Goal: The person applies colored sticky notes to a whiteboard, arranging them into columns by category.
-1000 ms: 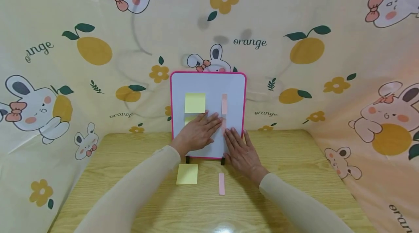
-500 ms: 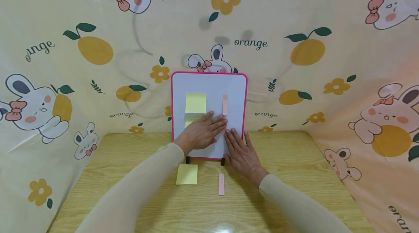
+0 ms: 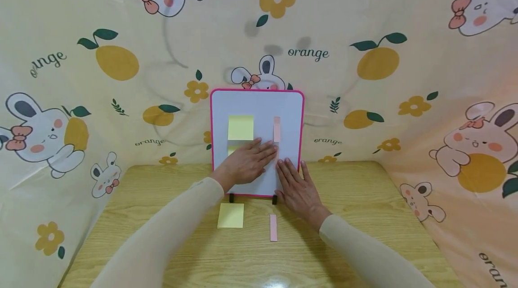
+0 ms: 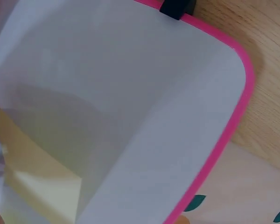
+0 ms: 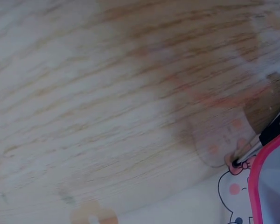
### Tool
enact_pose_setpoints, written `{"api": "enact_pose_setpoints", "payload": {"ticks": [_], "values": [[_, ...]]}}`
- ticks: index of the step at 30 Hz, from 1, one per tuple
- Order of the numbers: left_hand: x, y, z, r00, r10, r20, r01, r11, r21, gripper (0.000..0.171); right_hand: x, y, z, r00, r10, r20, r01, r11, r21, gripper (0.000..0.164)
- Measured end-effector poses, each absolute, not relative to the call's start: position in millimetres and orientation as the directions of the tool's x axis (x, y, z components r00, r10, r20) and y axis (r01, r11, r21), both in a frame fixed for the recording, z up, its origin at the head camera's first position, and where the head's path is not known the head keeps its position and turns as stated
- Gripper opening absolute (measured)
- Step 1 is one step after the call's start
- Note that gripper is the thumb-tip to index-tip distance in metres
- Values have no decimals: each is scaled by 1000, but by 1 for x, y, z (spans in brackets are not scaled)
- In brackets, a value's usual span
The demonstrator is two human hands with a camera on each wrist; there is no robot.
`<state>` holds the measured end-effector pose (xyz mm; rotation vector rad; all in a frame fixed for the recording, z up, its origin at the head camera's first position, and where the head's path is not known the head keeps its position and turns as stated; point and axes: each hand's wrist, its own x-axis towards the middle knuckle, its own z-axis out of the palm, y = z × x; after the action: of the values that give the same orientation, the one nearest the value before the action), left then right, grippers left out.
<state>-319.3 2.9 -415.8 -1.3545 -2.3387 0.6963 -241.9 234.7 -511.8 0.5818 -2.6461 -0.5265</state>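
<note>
A white board [image 3: 259, 104] with a pink rim leans upright on the table. Straight fingers of my left hand [image 3: 244, 164] lie flat on it, their tips at a lower pink sticky strip [image 3: 277, 155], mostly covered. Above is another pink strip [image 3: 277, 129]. On the board's left side sits a yellow sticky note [image 3: 240, 127]; a second one [image 3: 233, 148] below it is partly hidden by my left hand. In the left wrist view a yellow note [image 4: 46, 172] shows close to that hand. My right hand [image 3: 300, 191] rests with straight fingers against the board's lower right edge.
On the wooden table [image 3: 348, 198] in front of the board lie a yellow sticky note pad [image 3: 230, 215] and a pink strip pad [image 3: 273, 228]. Black stand feet [image 3: 274, 199] hold the board's bottom edge. A printed cloth [image 3: 323, 9] hangs behind and at both sides.
My left fingertips have slid right across the lower pink strip and then slightly back, so a little of it shows again. The right hand keeps its place at the board's edge.
</note>
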Motion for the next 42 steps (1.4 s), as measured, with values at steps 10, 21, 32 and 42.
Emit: {"api": "enact_pose_setpoints", "payload": {"ticks": [10, 21, 32, 42], "values": [[-323, 8, -414, -491, 871, 22, 702, 410, -582, 66, -240, 234, -512, -845, -457, 279, -308, 841, 445, 80], [-322, -8, -413, -499, 866, 38, 681, 419, -600, 61, -240, 234, -511, -844, -462, 274, -317, 840, 441, 79], [-321, -1, -418, -453, 889, 69, 698, 402, -592, 67, -240, 233, -510, -842, -462, 279, -307, 835, 457, 80], [-322, -4, -414, -479, 877, 35, 652, 382, -655, 68, -239, 233, -509, -835, -469, 289, -312, 835, 453, 80]]}}
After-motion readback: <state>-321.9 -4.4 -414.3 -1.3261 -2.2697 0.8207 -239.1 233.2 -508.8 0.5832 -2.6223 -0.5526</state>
